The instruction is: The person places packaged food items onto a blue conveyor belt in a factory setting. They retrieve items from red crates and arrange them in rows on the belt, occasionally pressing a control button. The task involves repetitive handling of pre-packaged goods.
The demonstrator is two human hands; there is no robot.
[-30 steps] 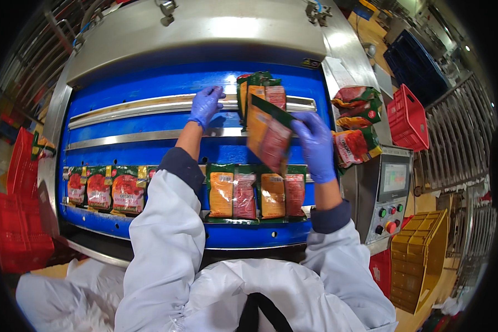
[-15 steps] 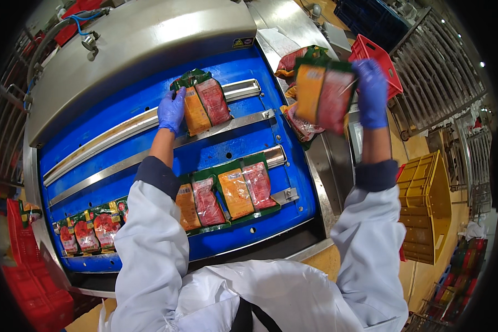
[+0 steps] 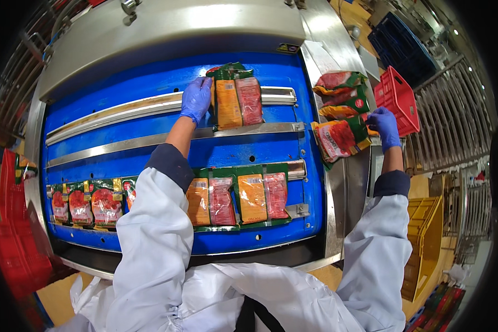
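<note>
On the blue bed lies a plastic food packet (image 3: pixel 239 102), orange and red side up, across the far metal bar. My left hand (image 3: pixel 197 99), in a purple-blue glove, is closed at its left edge, fingertips partly hidden. Over the right-hand metal ledge, my right hand (image 3: pixel 384 126) in a matching glove grips the right edge of a green and red packet (image 3: pixel 340 138). More packets (image 3: pixel 340 83) lie just beyond it on the ledge. Along the near bar sit two packets orange and red side up (image 3: pixel 253 196) and several with the pictured side up (image 3: pixel 106 206).
A steel lid (image 3: pixel 171 33) rises behind the blue bed (image 3: pixel 232 152). To the right stand a red crate (image 3: pixel 397 102), a wire rack (image 3: pixel 445 105) and a yellow crate (image 3: pixel 423 243). Red crates (image 3: pixel 19 249) are stacked at the left.
My right hand has come down from mid-air, where it held a packet orange and red side up, to a pictured-side-up packet on the ledge. My left hand stays at its packet; the view has shifted.
</note>
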